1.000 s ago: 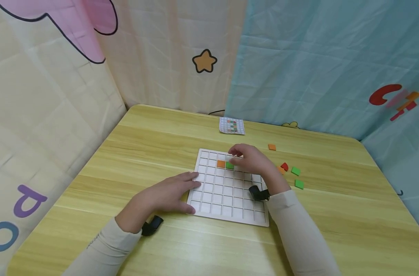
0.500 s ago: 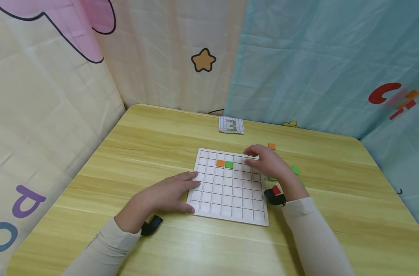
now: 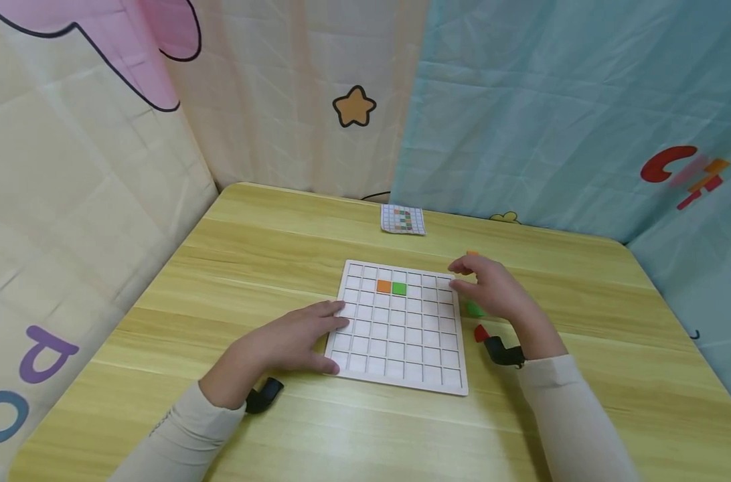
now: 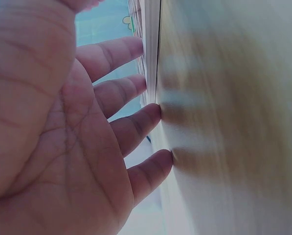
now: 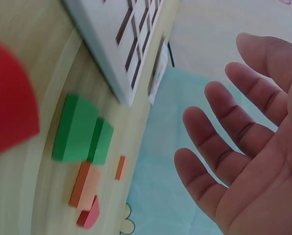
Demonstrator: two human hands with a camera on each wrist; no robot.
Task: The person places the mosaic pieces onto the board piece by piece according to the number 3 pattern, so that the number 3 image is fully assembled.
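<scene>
A white grid board [image 3: 395, 335] lies on the table, bearing an orange tile [image 3: 384, 286] and a green tile [image 3: 399, 288] side by side in its upper rows. My left hand [image 3: 287, 338] rests at the board's left edge, fingers spread, fingertips touching it. Above the board's upper right corner hovers my right hand [image 3: 492, 288]; its fingers are loosely bent and hold nothing in the right wrist view. Beneath that hand lie loose green tiles [image 5: 75, 128], an orange tile [image 5: 84, 185] and a red piece [image 5: 88, 213], partly hidden in the head view.
A printed card [image 3: 403, 219] with a coloured grid pattern lies near the table's back edge. One orange tile [image 5: 121, 168] sits apart from the others. A red piece [image 3: 481, 333] is right of the board, by the black wrist camera [image 3: 504, 353]. Curtains hang behind the table.
My right hand has moved right, away from the green tile on the board, to above the loose tiles. My left hand has stayed at the board's edge.
</scene>
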